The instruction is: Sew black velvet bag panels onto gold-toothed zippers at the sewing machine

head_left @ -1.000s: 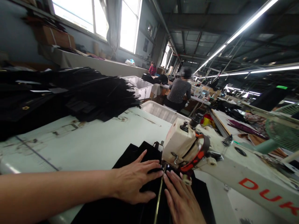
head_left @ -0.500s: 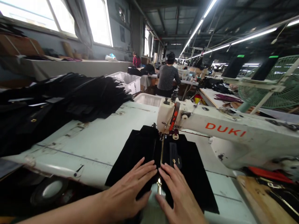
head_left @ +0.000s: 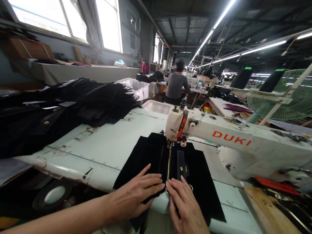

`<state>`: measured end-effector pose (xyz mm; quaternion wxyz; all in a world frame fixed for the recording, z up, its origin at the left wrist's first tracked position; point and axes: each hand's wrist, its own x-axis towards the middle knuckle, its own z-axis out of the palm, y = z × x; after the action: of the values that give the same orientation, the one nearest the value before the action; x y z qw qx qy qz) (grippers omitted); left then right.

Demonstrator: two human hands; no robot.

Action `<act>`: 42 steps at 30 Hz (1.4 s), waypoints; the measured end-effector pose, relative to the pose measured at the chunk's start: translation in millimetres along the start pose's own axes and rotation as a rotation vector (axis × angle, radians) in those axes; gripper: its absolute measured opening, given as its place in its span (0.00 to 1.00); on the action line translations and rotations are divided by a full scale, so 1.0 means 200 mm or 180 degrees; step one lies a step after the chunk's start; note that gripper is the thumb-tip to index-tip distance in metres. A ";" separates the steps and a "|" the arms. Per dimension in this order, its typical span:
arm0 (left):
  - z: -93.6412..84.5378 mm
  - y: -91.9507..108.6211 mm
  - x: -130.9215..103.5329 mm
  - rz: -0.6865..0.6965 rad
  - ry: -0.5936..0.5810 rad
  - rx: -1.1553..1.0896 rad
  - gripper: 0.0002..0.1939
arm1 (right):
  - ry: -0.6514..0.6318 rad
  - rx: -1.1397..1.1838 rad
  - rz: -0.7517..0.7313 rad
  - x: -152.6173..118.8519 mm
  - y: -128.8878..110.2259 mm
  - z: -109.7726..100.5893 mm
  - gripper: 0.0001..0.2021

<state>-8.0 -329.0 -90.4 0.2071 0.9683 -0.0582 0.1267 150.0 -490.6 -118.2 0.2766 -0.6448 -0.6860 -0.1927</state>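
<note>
A black fabric piece (head_left: 138,162) lies flat under the needle of a sewing machine (head_left: 177,122). A gold zipper (head_left: 169,162) runs down its middle from the presser foot. My left hand (head_left: 135,195) rests on the cloth left of the zipper, fingers stretched and flat. My right hand (head_left: 184,204) is on the zipper's right side, fingers laid close together on the cloth near the table edge; its thumb is bent underneath and partly hidden. A gold ring (head_left: 191,188) shows beside the right fingers. Right of the zipper is a dark strip (head_left: 180,162) with a gold stud.
A heap of black pieces (head_left: 97,100) covers the table's left. White bins (head_left: 136,86) stand behind it. At right are a wooden board (head_left: 260,208), black thread cones (head_left: 242,78) and a green fan (head_left: 287,94). A person (head_left: 176,84) sits ahead, facing away.
My right fingers have slid slightly down along the zipper, and its bright gold lower end is now mostly covered. A gold ring has come into view by them. The camera view has shifted a little.
</note>
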 end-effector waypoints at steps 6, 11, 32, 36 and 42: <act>-0.01 0.00 0.01 -0.0024 -0.0166 -0.0032 0.28 | 0.0097 0.0157 0.0513 -0.02 0.02 0.06 0.08; -0.01 -0.03 0.00 0.0017 -0.0377 -0.0063 0.33 | -0.0249 -0.0079 0.0526 -0.07 0.07 0.08 0.18; -0.07 -0.02 -0.01 -0.0268 -0.0452 -0.0415 0.36 | -0.0020 0.0290 0.0522 -0.02 0.07 0.09 0.05; -0.04 -0.04 -0.01 -0.0030 -0.0452 -0.0255 0.35 | -0.0055 0.0286 0.0525 -0.02 0.07 0.09 0.05; -0.07 -0.05 0.00 0.0300 -0.0681 0.0098 0.30 | -0.0205 0.0204 0.0413 -0.04 0.09 0.03 0.14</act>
<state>-10.2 -313.6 -81.9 0.1786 0.9756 -0.1235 0.0332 167.1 -491.6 -128.9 0.2868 -0.6845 -0.6572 -0.1315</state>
